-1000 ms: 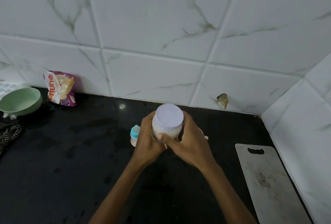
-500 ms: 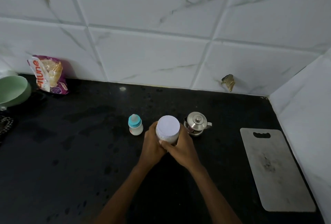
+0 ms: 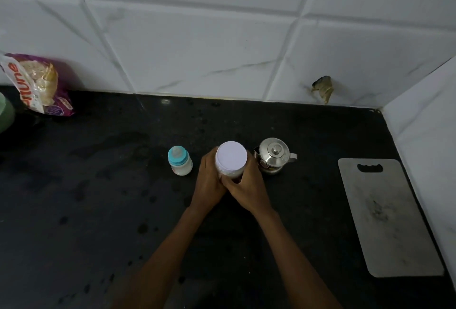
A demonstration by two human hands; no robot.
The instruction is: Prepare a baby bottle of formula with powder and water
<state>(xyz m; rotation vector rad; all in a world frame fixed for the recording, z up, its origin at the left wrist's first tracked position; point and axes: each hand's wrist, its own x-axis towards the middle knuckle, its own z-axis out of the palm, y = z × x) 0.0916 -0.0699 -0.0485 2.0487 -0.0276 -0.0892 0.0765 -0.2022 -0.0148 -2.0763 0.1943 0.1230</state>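
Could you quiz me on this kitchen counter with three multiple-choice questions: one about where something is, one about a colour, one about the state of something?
1. Where does the baby bottle stand?
A. Left of the white-lidded jar
B. On the cutting board
C. Behind the steel pot

2. What colour is the bottle's cap?
A. Red
B. Teal
C. Black

3. How is the jar now?
A. Lying on its side
B. Lid off
C. Lid on, held by both hands

Answers:
1 A, it stands on the counter beside the left hand.
2 B, the cap looks teal.
3 C, the left hand and the right hand wrap its sides, with the lid on top.
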